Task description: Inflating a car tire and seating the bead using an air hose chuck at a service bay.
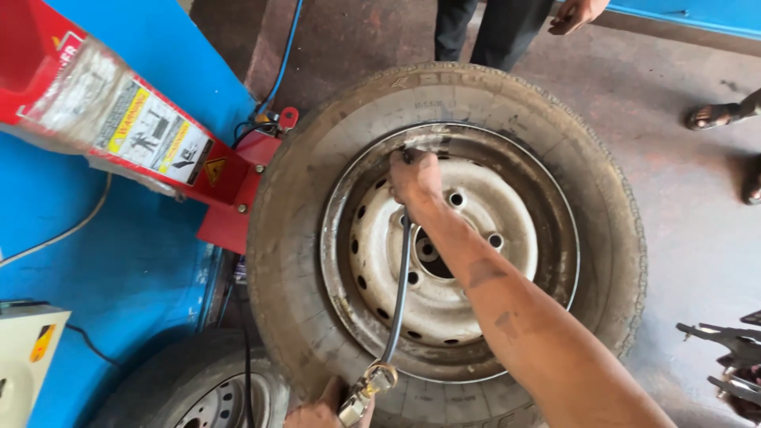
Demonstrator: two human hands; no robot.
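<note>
A dirty tyre (301,238) on a grey steel wheel rim (476,198) lies flat in the middle of the view. My right hand (414,176) reaches across the rim and is closed on the end of a dark air hose (401,285) at the rim's far inner edge. The hose runs back over the wheel to a metal inflator fitting (363,392) at the near side of the tyre. My left hand (321,410) grips that fitting at the bottom edge of the view, only partly visible.
A red arm of a tyre machine (119,119) with warning stickers stands at the left against a blue body. A second wheel (198,388) lies at bottom left. Another person's legs (487,32) stand behind the tyre; sandalled feet (713,117) at right. Metal tools (733,357) lie at bottom right.
</note>
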